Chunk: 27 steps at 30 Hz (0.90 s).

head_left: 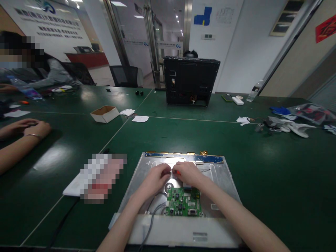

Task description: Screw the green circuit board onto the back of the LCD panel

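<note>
An LCD panel [139, 175] lies on the table in front of me with its metal back facing up. A green circuit board [181, 203] is mounted on its lower middle, and a narrow blue circuit strip [183, 157] runs along its far edge. My left hand [159, 175] and my right hand [187, 173] meet above the metal back, just beyond the green board. Both have their fingers pinched. A small orange piece [178, 172] shows at my right fingertips; its kind is unclear. What my left fingers hold, if anything, is hidden. Grey cables [154, 213] run from the board's left side.
A black monitor housing [191, 80] stands at the table's far side. An open cardboard box [105, 114] and paper pieces [140, 119] lie left of it. Another person's hands [36, 128] rest at the left. Gloves and plastic bags [312, 113] lie at the right, near a bottle [254, 91].
</note>
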{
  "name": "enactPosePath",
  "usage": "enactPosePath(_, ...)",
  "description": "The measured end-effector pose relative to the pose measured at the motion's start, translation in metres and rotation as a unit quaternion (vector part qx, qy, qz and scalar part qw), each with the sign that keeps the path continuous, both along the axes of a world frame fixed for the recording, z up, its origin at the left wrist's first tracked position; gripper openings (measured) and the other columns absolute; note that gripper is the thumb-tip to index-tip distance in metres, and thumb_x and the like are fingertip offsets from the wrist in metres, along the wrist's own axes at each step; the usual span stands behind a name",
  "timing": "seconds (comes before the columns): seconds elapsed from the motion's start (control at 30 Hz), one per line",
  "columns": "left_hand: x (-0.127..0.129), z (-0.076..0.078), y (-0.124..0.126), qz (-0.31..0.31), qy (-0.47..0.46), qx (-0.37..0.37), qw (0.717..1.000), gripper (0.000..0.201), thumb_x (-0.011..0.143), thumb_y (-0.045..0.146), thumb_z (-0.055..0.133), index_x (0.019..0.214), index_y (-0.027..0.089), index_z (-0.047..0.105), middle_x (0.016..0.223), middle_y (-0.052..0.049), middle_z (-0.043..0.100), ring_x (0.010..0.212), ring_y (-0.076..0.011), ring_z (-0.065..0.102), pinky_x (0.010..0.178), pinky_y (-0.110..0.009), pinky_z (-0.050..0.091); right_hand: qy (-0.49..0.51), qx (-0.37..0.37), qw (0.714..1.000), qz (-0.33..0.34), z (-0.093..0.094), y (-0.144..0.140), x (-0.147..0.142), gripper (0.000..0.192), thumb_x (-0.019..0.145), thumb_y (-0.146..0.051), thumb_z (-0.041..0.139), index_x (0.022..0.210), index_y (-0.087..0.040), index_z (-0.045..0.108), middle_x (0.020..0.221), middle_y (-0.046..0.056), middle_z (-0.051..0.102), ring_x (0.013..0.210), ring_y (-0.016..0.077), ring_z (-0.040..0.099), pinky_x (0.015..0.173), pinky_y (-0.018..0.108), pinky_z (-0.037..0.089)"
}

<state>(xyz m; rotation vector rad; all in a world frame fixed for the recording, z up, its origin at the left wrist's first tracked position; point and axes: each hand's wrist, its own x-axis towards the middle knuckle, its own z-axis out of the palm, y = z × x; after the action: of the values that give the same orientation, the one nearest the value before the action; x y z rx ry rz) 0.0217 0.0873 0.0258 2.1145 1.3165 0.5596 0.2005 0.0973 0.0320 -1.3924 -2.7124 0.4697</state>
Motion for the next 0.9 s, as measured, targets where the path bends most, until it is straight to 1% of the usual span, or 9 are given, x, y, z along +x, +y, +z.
enactPosePath(0.17, -0.016, 0.007, -0.015, 0.006, -0.011, 0.008, 1.000, 0.013, 0.081, 0.015, 0.053, 0.090, 0.017, 0.063, 0.088, -0.005, 0.067, 0.077, -0.0199, 0.062, 0.070, -0.030, 0.048, 0.001, 0.010, 0.999, -0.039, 0.011, -0.016, 0.027, 0.022, 0.090, -0.022, 0.053, 0.109, -0.022, 0.064, 0.111, 0.005, 0.067, 0.098, 0.0210, 0.063, 0.076, 0.029, 0.044)
enactPosePath(0.27, -0.030, 0.009, -0.034, -0.023, -0.010, -0.003, 1.000, 0.016, 0.085, 0.016, 0.048, 0.092, 0.018, 0.063, 0.092, -0.005, 0.066, 0.080, -0.0191, 0.062, 0.072, -0.031, 0.049, -0.008, 0.013, 0.998, -0.058, 0.014, -0.041, 0.052, 0.026, 0.090, -0.016, 0.050, 0.112, -0.023, 0.063, 0.112, 0.006, 0.066, 0.095, 0.0211, 0.064, 0.073, 0.029, 0.045)
enactPosePath(0.33, -0.038, 0.005, -0.047, -0.042, -0.003, 0.010, 0.999, 0.017, 0.085, 0.014, 0.047, 0.091, 0.019, 0.063, 0.091, -0.004, 0.065, 0.085, -0.0193, 0.062, 0.076, -0.031, 0.049, -0.018, 0.010, 0.998, -0.060, 0.010, -0.063, 0.066, 0.026, 0.089, -0.014, 0.049, 0.109, -0.022, 0.062, 0.110, 0.007, 0.066, 0.086, 0.0207, 0.066, 0.066, 0.028, 0.045)
enactPosePath(0.4, -0.040, 0.000, -0.057, -0.056, 0.006, 0.019, 0.998, 0.022, 0.085, 0.012, 0.047, 0.097, 0.021, 0.063, 0.095, -0.004, 0.065, 0.089, -0.0194, 0.061, 0.080, -0.032, 0.049, -0.027, 0.008, 0.998, -0.050, 0.002, -0.084, 0.075, 0.032, 0.088, -0.010, 0.048, 0.114, -0.024, 0.060, 0.112, 0.006, 0.065, 0.083, 0.0202, 0.067, 0.062, 0.027, 0.044)
enactPosePath(0.47, -0.039, -0.005, -0.061, -0.071, 0.012, 0.041, 0.997, 0.026, 0.085, 0.011, 0.048, 0.103, 0.022, 0.063, 0.098, -0.005, 0.065, 0.092, -0.0206, 0.060, 0.082, -0.033, 0.049, -0.050, 0.044, 0.998, -0.006, -0.008, -0.101, 0.080, 0.042, 0.085, -0.007, 0.049, 0.123, -0.023, 0.054, 0.117, 0.009, 0.064, 0.083, 0.0212, 0.068, 0.058, 0.027, 0.044)
enactPosePath(0.53, -0.036, -0.009, -0.062, -0.084, 0.022, 0.066, 0.994, 0.028, 0.085, 0.010, 0.049, 0.106, 0.023, 0.063, 0.101, -0.005, 0.065, 0.095, -0.0216, 0.059, 0.085, -0.035, 0.048, -0.062, 0.089, 0.993, 0.041, -0.016, -0.111, 0.081, 0.044, 0.086, -0.007, 0.047, 0.128, -0.020, 0.049, 0.115, 0.012, 0.065, 0.078, 0.0200, 0.068, 0.055, 0.027, 0.045)
enactPosePath(0.63, -0.032, -0.011, -0.059, -0.108, 0.036, 0.093, 0.989, 0.026, 0.088, 0.011, 0.050, 0.106, 0.024, 0.064, 0.101, -0.005, 0.065, 0.095, -0.0216, 0.059, 0.086, -0.036, 0.048, -0.056, 0.138, 0.984, 0.095, -0.023, -0.114, 0.084, 0.039, 0.090, -0.011, 0.046, 0.129, -0.017, 0.049, 0.111, 0.013, 0.067, 0.070, 0.0187, 0.067, 0.052, 0.028, 0.046)
enactPosePath(0.73, -0.032, -0.011, -0.055, -0.123, 0.037, 0.105, 0.986, 0.025, 0.091, 0.014, 0.050, 0.109, 0.024, 0.065, 0.100, -0.005, 0.065, 0.094, -0.0210, 0.060, 0.085, -0.036, 0.048, -0.062, 0.153, 0.979, 0.116, -0.023, -0.111, 0.089, 0.033, 0.092, -0.013, 0.046, 0.124, -0.017, 0.054, 0.109, 0.011, 0.069, 0.067, 0.0167, 0.066, 0.050, 0.026, 0.045)
enactPosePath(0.9, -0.037, -0.014, -0.050, -0.131, 0.016, 0.095, 0.987, 0.024, 0.091, 0.020, 0.052, 0.109, 0.023, 0.067, 0.100, -0.007, 0.066, 0.094, -0.0209, 0.061, 0.084, -0.035, 0.049, -0.027, 0.155, 0.985, 0.074, -0.020, -0.103, 0.093, 0.034, 0.094, -0.014, 0.040, 0.124, -0.022, 0.055, 0.120, 0.010, 0.065, 0.076, 0.0157, 0.068, 0.057, 0.025, 0.047)
